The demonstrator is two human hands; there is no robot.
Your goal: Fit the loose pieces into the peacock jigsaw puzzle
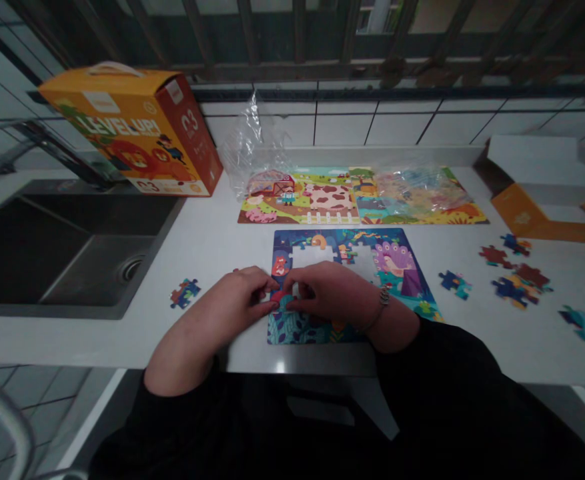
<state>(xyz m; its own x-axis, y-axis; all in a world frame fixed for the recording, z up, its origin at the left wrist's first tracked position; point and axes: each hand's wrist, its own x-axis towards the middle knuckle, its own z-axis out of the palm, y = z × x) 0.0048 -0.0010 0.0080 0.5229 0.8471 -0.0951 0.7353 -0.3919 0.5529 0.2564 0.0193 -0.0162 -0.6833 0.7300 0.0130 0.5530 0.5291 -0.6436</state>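
Note:
A dark blue jigsaw puzzle, partly assembled with white gaps near its top, lies on the white counter in front of me. My left hand and my right hand meet over its left part, fingertips pinching a small red puzzle piece against the puzzle. A bracelet sits on my right wrist. One loose piece lies left of my left hand. Several loose pieces are scattered to the right.
A steel sink is set into the counter at left. An orange puzzle box stands behind it. Two finished puzzles and a clear plastic bag lie at the back. An open box tray sits far right.

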